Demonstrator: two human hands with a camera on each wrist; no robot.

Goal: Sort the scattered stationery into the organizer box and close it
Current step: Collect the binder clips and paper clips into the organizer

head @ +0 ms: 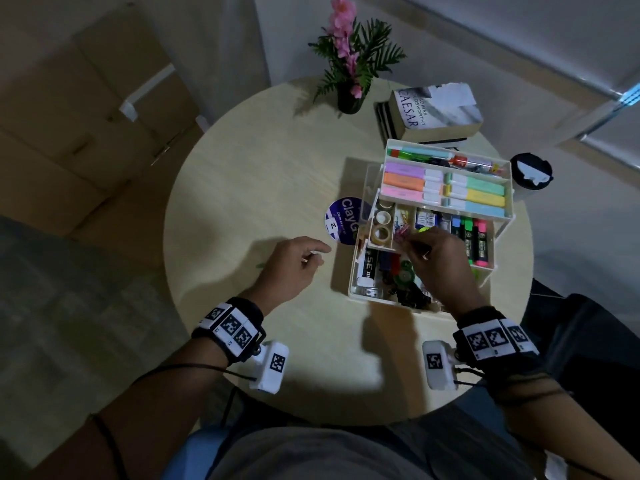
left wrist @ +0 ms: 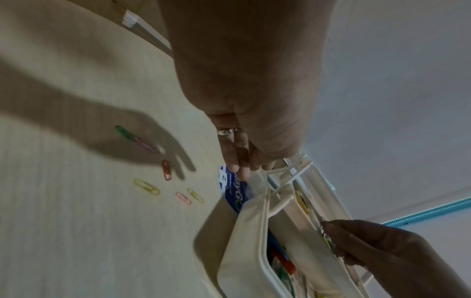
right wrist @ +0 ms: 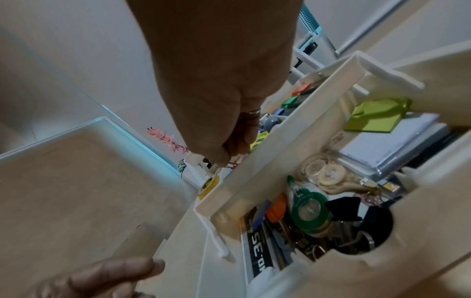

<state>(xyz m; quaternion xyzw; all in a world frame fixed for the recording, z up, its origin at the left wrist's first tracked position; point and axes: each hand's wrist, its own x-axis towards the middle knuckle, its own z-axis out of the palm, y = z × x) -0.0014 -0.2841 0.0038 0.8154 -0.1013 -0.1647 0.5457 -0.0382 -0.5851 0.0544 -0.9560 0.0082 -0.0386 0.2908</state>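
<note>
The white organizer box (head: 357, 271) stands open on the right of the round table, its tiers fanned out and full of stationery. My right hand (head: 410, 242) hovers over the small middle compartments and pinches a few paper clips (right wrist: 230, 164), also seen as paper clips (left wrist: 323, 228) in the left wrist view. My left hand (head: 317, 256) hangs just left of the box with loosely curled fingers (left wrist: 235, 166) and nothing visible in them. Several coloured paper clips (left wrist: 166, 169) lie loose on the table under and beside that hand.
A round purple ClayGo tub (head: 341, 220) sits against the box's left side. Behind the box are stacked books (head: 433, 112), a vase of pink flowers (head: 350, 98) and a black-lidded cup (head: 530, 174). Highlighters (head: 446, 188) fill the top tray.
</note>
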